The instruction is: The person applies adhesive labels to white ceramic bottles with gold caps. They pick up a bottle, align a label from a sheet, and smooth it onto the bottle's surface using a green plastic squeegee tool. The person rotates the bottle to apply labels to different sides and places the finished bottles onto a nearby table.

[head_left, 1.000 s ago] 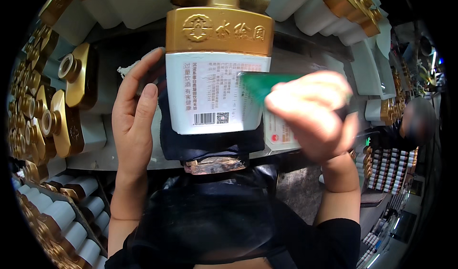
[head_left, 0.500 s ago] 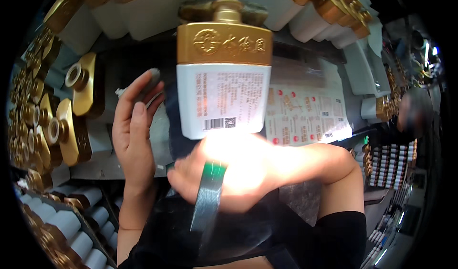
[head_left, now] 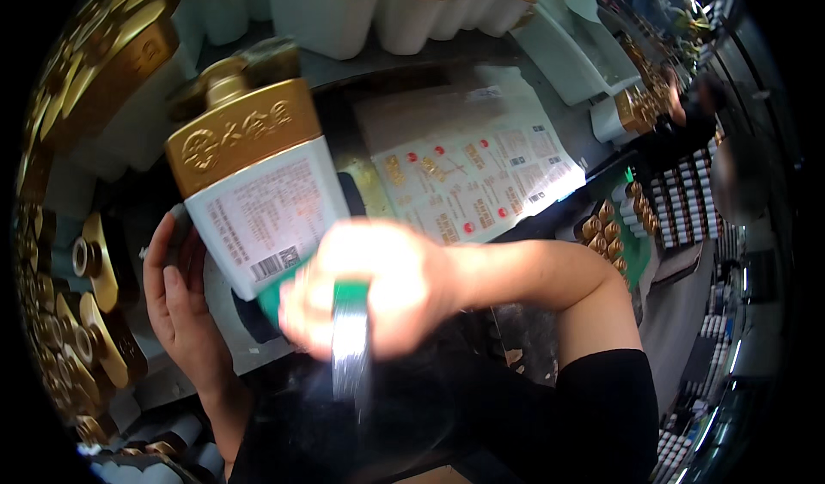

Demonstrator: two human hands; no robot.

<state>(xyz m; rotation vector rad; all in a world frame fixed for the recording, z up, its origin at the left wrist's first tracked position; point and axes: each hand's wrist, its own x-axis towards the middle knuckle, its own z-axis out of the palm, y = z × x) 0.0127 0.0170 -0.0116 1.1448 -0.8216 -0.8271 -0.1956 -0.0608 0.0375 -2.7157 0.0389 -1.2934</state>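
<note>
A white bottle with a gold shoulder and neck (head_left: 258, 200) lies tilted on a dark pad (head_left: 254, 322), its printed label facing up. A brownish support (head_left: 273, 53) shows behind its neck. My right hand (head_left: 365, 286), blurred and overexposed, is closed around a flat tool with a green part (head_left: 351, 293) and a shiny strip hanging below. More green shows between this hand and the bottle's base. My left hand (head_left: 179, 291) is beside the bottle's left edge, fingers loosely bent and apart, with a grey cover on one fingertip. Whether it touches the bottle is unclear.
A sheet of printed labels (head_left: 468, 162) lies right of the bottle. Gold-topped bottles (head_left: 326, 12) line the back, and more (head_left: 103, 338) stand at the left. A white bin (head_left: 576, 50) is at the back right. Another person's arm (head_left: 679, 110) shows at the far right.
The view has swung, so bottle and label sheet sit further left, the bottle now slanted. My right hand, still holding the tool, is by the bottle's lower right; more green shows there.
</note>
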